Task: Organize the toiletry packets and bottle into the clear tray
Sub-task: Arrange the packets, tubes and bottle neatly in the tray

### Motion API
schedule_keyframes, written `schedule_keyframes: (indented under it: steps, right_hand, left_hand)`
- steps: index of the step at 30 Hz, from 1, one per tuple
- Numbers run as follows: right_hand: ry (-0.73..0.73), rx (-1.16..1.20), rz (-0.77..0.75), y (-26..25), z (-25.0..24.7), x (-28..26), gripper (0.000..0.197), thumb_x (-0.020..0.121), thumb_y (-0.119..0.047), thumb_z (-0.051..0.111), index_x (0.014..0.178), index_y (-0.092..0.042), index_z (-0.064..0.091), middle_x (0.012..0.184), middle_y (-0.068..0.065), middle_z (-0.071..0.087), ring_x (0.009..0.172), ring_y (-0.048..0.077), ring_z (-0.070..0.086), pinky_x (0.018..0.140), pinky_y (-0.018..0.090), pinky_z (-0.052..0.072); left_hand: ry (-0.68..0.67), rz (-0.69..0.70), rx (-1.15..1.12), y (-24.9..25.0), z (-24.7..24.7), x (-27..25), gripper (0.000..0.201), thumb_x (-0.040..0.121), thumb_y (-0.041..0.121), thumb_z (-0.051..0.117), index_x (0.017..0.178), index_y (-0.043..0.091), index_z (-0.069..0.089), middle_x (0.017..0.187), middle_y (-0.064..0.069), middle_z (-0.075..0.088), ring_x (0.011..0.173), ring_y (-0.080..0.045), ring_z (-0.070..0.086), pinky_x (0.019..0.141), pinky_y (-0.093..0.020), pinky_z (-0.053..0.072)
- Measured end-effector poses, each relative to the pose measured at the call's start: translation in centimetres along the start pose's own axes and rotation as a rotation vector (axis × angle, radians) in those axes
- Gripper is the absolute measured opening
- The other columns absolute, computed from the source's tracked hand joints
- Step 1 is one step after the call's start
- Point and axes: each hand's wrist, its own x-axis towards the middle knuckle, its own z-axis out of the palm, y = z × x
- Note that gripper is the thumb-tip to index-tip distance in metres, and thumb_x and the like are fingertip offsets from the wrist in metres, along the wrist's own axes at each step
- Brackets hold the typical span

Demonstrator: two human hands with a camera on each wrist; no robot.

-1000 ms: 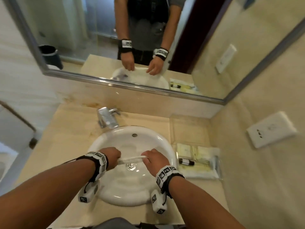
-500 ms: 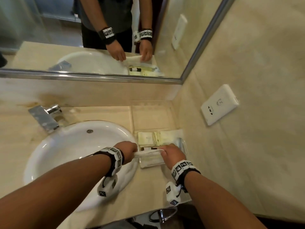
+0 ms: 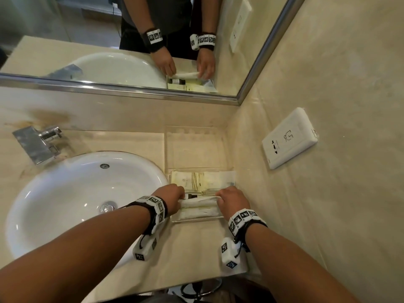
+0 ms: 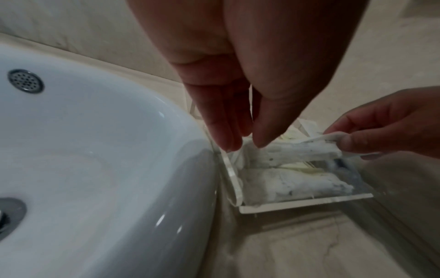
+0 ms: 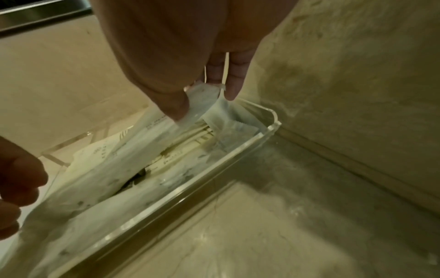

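Pinching the 2 ends of a long white packet (image 3: 197,202), the left hand (image 3: 172,199) and right hand (image 3: 232,201) hold it just above the clear tray (image 3: 196,219); 1 similar packet (image 4: 285,185), yellowish packets (image 3: 203,181) and a dark bottle (image 3: 192,196) lie inside; the tray sits on the desk (image 3: 192,254) beside the sink (image 3: 65,193).

The sink (image 3: 72,193) is glossy white ceramic beside a polished, veined stone counter (image 3: 192,259). The tray (image 4: 307,204) is clear, smooth plastic. The packet (image 3: 199,203) looks like matt, crinkled paper. The tap (image 3: 37,143) is shiny metal.
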Motion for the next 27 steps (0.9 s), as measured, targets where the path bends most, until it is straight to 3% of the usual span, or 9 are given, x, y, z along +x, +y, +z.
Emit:
schedule_keyframes:
  steps: [4,7,10,12,15,18,21,25,27]
  right_hand:
    - [0.034,0.091,-0.019,0.2,1.0,0.2,0.033,0.097,-0.026,0.055,0.129,-0.025,0.063,0.139,0.002,0.048,0.116,0.020,0.058,0.099,0.030,0.048]
    - [0.064,0.042,-0.036,-0.1,1.5,0.1,0.032,0.097,-0.028,0.053,0.127,-0.027,0.065,0.136,0.000,0.051,0.119,0.018,0.055,0.100,0.030,0.048]
    - [0.130,-0.064,-0.061,-0.3,1.5,-0.1,0.035,0.089,-0.036,0.055,0.120,-0.029,0.070,0.133,-0.001,0.055,0.122,0.020,0.050,0.101,0.037,0.044]
    - [0.183,-0.044,-0.033,-0.2,1.6,-0.2,0.038,0.085,-0.042,0.058,0.119,-0.030,0.070,0.141,-0.001,0.051,0.132,0.022,0.044,0.107,0.041,0.038]
    - [0.267,0.004,-0.014,-0.1,1.9,0.4,0.045,0.084,-0.042,0.061,0.127,-0.027,0.066,0.151,0.006,0.045,0.140,0.030,0.039,0.111,0.047,0.035]
    - [0.204,-0.013,-0.043,-0.3,2.5,1.7,0.060,0.092,-0.044,0.057,0.147,-0.022,0.048,0.161,0.012,0.031,0.148,0.034,0.028,0.119,0.048,0.028]
    - [0.151,-0.035,-0.070,0.0,3.3,2.9,0.068,0.098,-0.055,0.047,0.156,-0.024,0.032,0.165,0.011,0.021,0.153,0.031,0.018,0.123,0.045,0.020]
    - [0.151,-0.035,-0.070,0.5,4.2,4.1,0.070,0.094,-0.064,0.044,0.154,-0.030,0.033,0.165,0.009,0.021,0.153,0.029,0.016,0.124,0.044,0.018]
    - [0.155,-0.048,-0.088,0.8,4.4,4.5,0.071,0.092,-0.067,0.042,0.153,-0.031,0.033,0.165,0.007,0.022,0.154,0.027,0.015,0.124,0.044,0.015]
  left_hand:
    - [0.090,-0.015,0.000,-0.3,0.1,-0.3,0.024,0.092,0.024,0.050,0.113,0.021,0.061,0.114,-0.002,0.058,0.099,-0.022,0.060,0.082,-0.029,0.047]
    - [0.142,-0.021,0.027,-0.4,-0.2,-0.2,0.027,0.095,0.030,0.047,0.117,0.021,0.061,0.118,-0.004,0.056,0.101,-0.023,0.058,0.083,-0.031,0.047]
    - [0.165,-0.003,0.057,0.0,-0.3,0.4,0.034,0.093,0.029,0.051,0.126,0.022,0.057,0.129,-0.004,0.052,0.116,-0.025,0.048,0.093,-0.036,0.047]
    - [0.183,0.029,0.097,0.7,-0.2,0.7,0.041,0.092,0.032,0.052,0.132,0.022,0.053,0.141,-0.005,0.044,0.128,-0.027,0.039,0.102,-0.040,0.043]
    - [0.185,0.066,0.172,2.1,0.4,1.3,0.055,0.093,0.045,0.047,0.143,0.024,0.041,0.157,-0.008,0.027,0.144,-0.031,0.021,0.116,-0.044,0.028]
    - [0.144,0.043,0.199,3.1,1.7,2.1,0.067,0.095,0.056,0.036,0.153,0.027,0.021,0.163,-0.006,0.009,0.150,-0.031,0.004,0.121,-0.050,0.012]
    - [0.159,0.037,0.228,3.1,3.1,3.0,0.073,0.094,0.060,0.027,0.155,0.025,0.009,0.164,-0.006,0.002,0.151,-0.031,-0.001,0.121,-0.052,0.006]
    - [0.162,0.073,0.309,2.4,4.7,3.7,0.079,0.093,0.065,0.018,0.157,0.020,0.004,0.165,-0.009,-0.003,0.151,-0.033,-0.004,0.121,-0.054,0.001]
    - [0.174,0.095,0.323,2.1,5.4,3.9,0.082,0.092,0.067,0.017,0.156,0.017,0.009,0.164,-0.011,0.004,0.151,-0.035,0.002,0.120,-0.055,0.005]
